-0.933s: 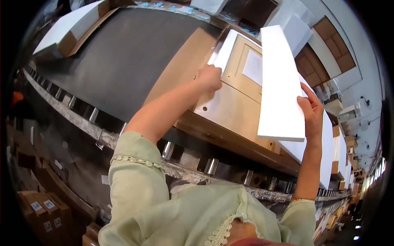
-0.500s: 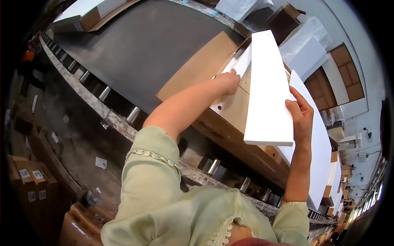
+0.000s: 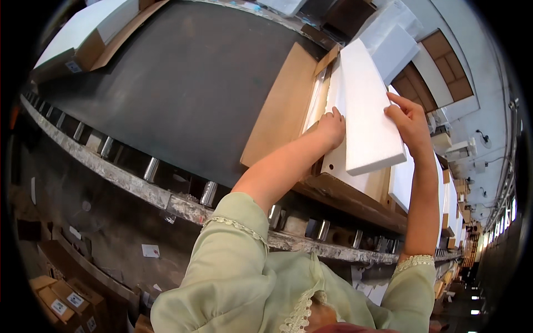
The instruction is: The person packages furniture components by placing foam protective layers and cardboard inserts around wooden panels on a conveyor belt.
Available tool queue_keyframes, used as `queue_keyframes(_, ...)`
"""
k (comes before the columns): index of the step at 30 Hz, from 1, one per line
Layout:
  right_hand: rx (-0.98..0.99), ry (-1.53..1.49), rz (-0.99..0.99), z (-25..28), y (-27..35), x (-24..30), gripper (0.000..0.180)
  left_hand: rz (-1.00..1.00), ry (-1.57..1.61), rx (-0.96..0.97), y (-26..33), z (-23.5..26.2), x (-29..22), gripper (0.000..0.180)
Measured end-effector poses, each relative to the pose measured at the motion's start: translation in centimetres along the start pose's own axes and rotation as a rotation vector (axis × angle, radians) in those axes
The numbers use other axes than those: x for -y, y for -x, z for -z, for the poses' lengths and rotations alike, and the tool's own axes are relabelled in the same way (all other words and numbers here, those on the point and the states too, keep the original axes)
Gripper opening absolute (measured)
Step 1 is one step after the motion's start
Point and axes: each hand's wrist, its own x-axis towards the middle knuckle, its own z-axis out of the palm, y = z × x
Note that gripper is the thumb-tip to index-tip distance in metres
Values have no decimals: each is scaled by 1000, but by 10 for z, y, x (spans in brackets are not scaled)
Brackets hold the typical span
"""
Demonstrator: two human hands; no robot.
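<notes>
A long white foam slab [image 3: 367, 105] slants over an open cardboard box [image 3: 322, 182]. My right hand [image 3: 410, 119] grips the slab's right edge, thumb on its upper face. My left hand [image 3: 331, 129] reaches into the box beside the slab's left edge, fingers curled at a white strip [image 3: 336, 91]; whether they pinch it is hidden. Below the slab's near end, a white board with a round hole [image 3: 338, 166] lies in the box. The box's wide brown flap [image 3: 280, 105] is folded out to the left.
The box rests on a roller conveyor with a worn metal rail [image 3: 183, 208] and rollers [image 3: 151, 169]. A dark belt surface [image 3: 177, 89] extends left to another carton with white contents [image 3: 83, 41]. More white boards [image 3: 401, 177] lie to the right. Cartons [image 3: 69, 302] stand at lower left.
The view has shifted, and the scene sits differently in it. The slab has tilted, its near end swinging rightward and up. My left hand has moved closer to the slab; my right still holds it.
</notes>
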Motion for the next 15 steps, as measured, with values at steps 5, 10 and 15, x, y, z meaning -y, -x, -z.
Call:
queue_keyframes(5,39,103,28,-16,-5,28,54,74,311,-9,10,7,18,63)
queue_keyframes(10,114,136,-34,-18,-18,13,52,28,250,75,8,8,3,70)
queue_keyframes(15,162,96,61,-42,-24,36,55,-50,528,-55,-51,-57,54,82)
